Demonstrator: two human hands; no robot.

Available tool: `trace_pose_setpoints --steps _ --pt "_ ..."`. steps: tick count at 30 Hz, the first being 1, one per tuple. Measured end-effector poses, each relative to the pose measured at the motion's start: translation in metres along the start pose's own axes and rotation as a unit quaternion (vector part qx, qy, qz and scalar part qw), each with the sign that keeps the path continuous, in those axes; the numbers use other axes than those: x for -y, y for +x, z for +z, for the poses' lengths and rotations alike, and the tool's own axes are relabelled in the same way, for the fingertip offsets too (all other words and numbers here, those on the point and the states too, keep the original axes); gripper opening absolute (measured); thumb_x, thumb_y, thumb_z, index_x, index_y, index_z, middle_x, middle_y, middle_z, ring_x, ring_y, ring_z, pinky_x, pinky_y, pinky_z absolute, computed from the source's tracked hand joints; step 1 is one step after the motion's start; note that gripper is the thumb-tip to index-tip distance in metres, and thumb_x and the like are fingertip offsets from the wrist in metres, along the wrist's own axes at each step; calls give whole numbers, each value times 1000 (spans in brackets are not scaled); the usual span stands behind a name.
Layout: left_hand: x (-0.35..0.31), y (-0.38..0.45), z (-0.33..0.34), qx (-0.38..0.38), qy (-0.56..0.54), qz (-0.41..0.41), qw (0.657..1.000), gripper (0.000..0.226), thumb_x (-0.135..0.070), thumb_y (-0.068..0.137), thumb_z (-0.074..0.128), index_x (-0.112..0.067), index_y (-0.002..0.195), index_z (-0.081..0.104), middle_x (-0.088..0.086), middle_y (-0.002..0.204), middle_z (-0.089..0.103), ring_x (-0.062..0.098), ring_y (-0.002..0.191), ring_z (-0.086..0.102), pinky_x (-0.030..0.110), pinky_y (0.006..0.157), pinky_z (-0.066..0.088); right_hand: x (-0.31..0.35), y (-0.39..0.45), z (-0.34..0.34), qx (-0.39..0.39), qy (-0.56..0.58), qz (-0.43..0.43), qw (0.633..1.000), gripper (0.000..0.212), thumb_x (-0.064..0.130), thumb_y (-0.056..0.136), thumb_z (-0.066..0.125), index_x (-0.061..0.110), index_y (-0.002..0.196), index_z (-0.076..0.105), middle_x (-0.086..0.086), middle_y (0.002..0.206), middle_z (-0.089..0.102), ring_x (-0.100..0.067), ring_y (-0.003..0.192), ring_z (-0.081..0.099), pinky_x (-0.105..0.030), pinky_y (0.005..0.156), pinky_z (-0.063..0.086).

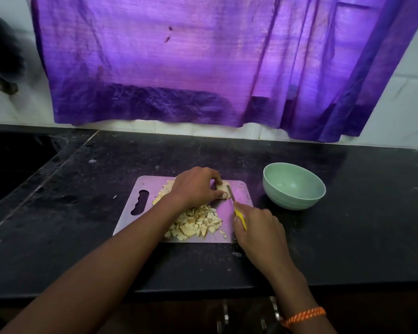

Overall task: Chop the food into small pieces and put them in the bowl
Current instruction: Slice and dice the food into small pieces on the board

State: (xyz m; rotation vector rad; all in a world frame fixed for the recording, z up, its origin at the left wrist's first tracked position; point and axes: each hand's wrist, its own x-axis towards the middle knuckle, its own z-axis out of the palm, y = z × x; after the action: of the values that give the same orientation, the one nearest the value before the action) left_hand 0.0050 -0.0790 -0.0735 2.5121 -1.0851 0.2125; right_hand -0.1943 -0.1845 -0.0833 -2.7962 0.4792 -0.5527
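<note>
A steel cutting board (245, 195) lies on the black counter. My left hand (198, 186) pinches a pale uncut chunk of food (222, 187) near the board's far right corner. My right hand (258, 227) grips a small knife (231, 192) by its yellow handle, with the blade resting against the chunk beside my left thumb. A heap of pale chopped pieces (198, 224) covers the middle of the board, partly hidden under my left forearm. A light green bowl (293, 186) stands just right of the board with nothing in it.
A purple curtain (203, 61) hangs over the wall behind the counter. A recessed sink area (15, 169) lies to the left. The counter's front edge (203, 289) runs below my arms, with cabinet handles beneath it.
</note>
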Motion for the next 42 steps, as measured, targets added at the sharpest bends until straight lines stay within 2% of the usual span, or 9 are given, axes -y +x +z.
trace_pose_setpoints --steps 8,12,14,17,22,28,34,39,42 --pt "0 2 -1 -7 19 -1 1000 44 -63 90 76 -34 122 75 -10 119 75 16 105 68 31 74 52 -11 -32 -3 -28 35 -3 999 46 47 101 47 38 145 55 -1 89 72 -24 81 66 -39 70 52" --pt "0 2 -3 0 2 -6 1000 44 -63 88 78 -34 120 76 -12 115 76 13 99 67 29 71 50 -12 -32 -5 -48 105 3 993 50 50 97 45 34 142 60 3 91 76 -18 80 68 -40 72 57" --pt "-1 1 -4 6 -3 -10 1000 44 -64 86 79 -34 118 77 -13 110 75 11 92 65 27 67 46 -8 -27 -5 -60 123 5 991 49 46 98 47 33 144 59 4 88 75 -15 77 66 -40 72 57" --pt "0 2 -4 2 -6 -14 1000 46 -68 82 80 -35 115 78 -14 108 76 11 90 66 29 70 52 -3 -10 0 -73 122 3 990 47 37 99 54 32 145 57 -3 91 75 -20 78 65 -41 72 57" --pt "1 1 -2 -9 -12 -22 1000 46 -69 79 82 -37 111 80 -14 115 77 13 96 68 29 74 55 -2 27 12 -45 85 6 995 44 36 96 53 32 140 60 -10 96 74 -31 85 64 -39 70 53" --pt "2 2 -1 -11 -16 -27 999 45 -68 78 84 -37 110 81 -14 112 78 13 94 68 28 69 51 -4 37 20 -22 24 8 999 33 41 99 49 26 123 66 -7 88 67 -24 73 50 -34 62 37" --pt "2 2 -1 -7 -11 -27 1000 46 -68 79 83 -35 110 81 -15 115 77 13 98 68 29 71 53 5 42 11 5 21 -24 999 33 33 99 51 34 129 64 -8 99 70 -31 90 64 -39 71 49" --pt "2 2 0 -4 -14 -31 999 46 -69 78 83 -36 110 80 -15 113 77 13 99 69 31 75 57 5 24 6 -1 16 -26 1000 37 35 102 49 34 137 60 -10 100 69 -32 92 63 -36 68 38" --pt "3 2 0 -1 -12 -35 999 45 -67 79 83 -36 111 79 -14 113 77 13 99 69 33 77 59 2 5 1 1 11 -34 999 43 40 103 47 37 146 54 -9 102 69 -31 93 63 -38 71 42"
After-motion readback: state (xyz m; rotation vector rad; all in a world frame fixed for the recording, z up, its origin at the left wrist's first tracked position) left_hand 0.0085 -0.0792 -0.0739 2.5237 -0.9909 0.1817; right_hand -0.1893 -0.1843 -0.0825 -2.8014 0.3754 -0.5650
